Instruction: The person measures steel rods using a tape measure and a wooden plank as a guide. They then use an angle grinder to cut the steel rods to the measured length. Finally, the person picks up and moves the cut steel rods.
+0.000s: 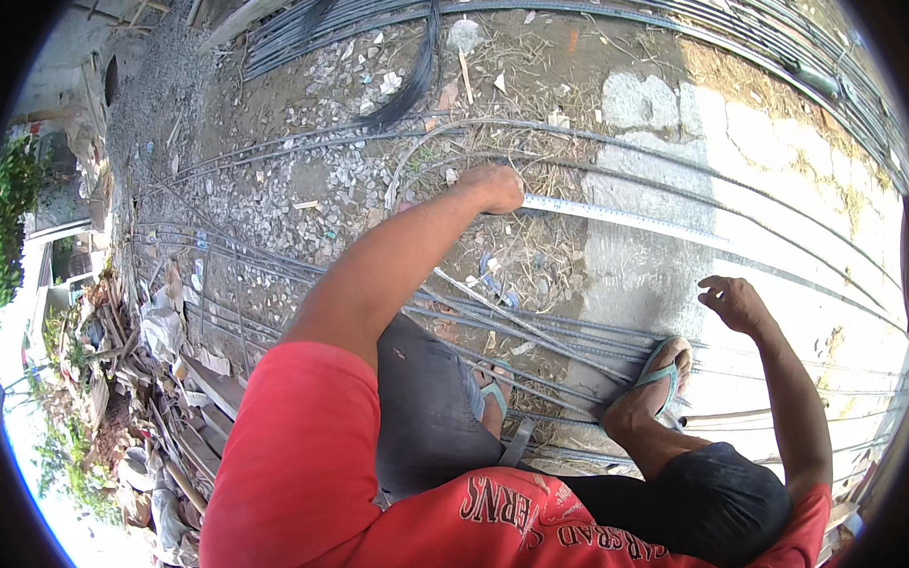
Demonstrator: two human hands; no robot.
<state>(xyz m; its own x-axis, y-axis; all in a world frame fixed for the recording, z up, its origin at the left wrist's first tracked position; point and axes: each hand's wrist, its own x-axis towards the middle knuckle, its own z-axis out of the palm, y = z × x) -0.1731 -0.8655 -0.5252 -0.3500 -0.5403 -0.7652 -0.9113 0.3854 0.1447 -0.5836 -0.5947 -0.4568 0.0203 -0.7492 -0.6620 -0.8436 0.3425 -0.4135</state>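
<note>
Two hands work over steel rods (536, 326) laid across rough ground (301, 189), seen from the head camera. Reaching far forward, the left hand (493, 187) presses its closed fingers on the near end of a pale measuring tape (622, 216), which runs out to the right over a concrete slab (674, 256) and across a long thin rod (772, 208). Well apart from it, the right hand (733, 302) hangs above the slab, fingers loosely curled and holding nothing. Both feet wear teal sandals (666, 372) and stand on the rods. More rods lie bundled along the top edge (585, 4). Rubble and planks (193, 393) crowd the left.
</note>
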